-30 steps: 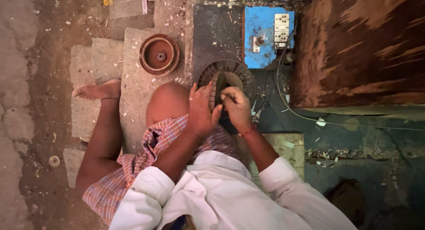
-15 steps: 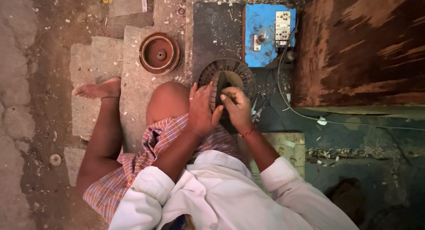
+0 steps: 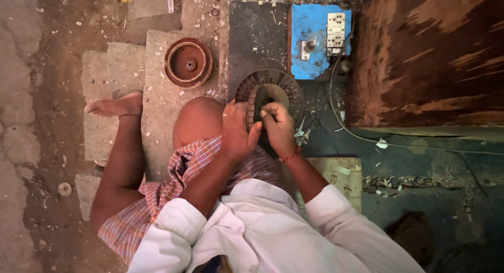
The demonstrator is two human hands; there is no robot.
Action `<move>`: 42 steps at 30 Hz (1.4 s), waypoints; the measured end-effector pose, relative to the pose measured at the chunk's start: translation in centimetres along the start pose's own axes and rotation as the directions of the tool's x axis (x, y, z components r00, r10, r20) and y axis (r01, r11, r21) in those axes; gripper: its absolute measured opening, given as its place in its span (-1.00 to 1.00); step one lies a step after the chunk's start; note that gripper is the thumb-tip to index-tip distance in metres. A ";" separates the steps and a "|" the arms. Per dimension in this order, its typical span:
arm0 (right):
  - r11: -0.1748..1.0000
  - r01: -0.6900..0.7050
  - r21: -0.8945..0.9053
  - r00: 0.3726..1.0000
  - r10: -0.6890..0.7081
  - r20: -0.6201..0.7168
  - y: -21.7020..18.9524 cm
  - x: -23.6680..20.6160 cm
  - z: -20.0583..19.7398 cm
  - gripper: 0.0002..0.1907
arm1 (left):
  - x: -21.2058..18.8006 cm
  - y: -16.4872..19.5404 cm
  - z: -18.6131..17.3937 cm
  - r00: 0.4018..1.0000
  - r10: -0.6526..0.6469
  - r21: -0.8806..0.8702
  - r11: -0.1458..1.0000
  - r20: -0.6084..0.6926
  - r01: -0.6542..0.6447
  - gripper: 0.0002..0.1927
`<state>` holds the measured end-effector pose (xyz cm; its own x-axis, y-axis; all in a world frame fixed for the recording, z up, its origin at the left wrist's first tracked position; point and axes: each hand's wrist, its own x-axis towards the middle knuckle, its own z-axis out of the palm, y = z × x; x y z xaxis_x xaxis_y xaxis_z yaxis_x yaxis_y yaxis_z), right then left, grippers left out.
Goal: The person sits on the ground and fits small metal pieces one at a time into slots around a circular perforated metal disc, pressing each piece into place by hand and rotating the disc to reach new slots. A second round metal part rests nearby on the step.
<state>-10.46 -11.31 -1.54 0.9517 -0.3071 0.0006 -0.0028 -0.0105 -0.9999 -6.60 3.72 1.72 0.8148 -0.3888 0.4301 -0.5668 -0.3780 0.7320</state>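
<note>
From the head view, we sat on the floor with the round dark ribbed metal ring (image 3: 270,94) against our knee. Our left hand (image 3: 237,132) gripped its near edge; our right hand (image 3: 278,127) pinched something tiny inside. The work looked unfinished.

Dirt floor (image 3: 31,147) being littered with debris; stone slabs (image 3: 157,84) being set into it. Worn wooden box (image 3: 425,58) being lit warmly at right, blue switchboard (image 3: 315,42) beside it.
</note>
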 end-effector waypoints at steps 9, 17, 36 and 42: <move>0.995 -0.022 0.102 0.987 0.038 -0.157 -0.4 0.6 2.1 -0.85 | -0.6 -0.3 0.7 0.996 0.079 0.050 0.996 -0.037 -0.077 -0.47; 0.994 0.050 -0.101 0.996 -0.058 -0.070 -1.4 0.7 1.4 -0.81 | -0.9 -0.4 1.2 0.999 0.009 0.068 0.998 -0.049 -0.006 -0.45; 1.000 0.003 0.013 0.999 -0.003 0.041 -0.6 0.3 0.2 -0.73 | -1.0 -0.6 1.6 0.998 0.017 0.080 0.997 -0.053 -0.013 -0.47; 0.999 0.052 -0.009 0.999 -0.052 -0.017 0.0 0.3 0.7 -0.75 | -1.0 -0.5 1.7 0.996 0.059 0.102 0.993 -0.065 -0.053 -0.44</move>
<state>-9.98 -10.77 -1.51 0.9453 -0.3220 0.0527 0.0439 -0.0345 -0.9984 -7.32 2.90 0.00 0.7859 -0.3554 0.5060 -0.6183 -0.4409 0.6506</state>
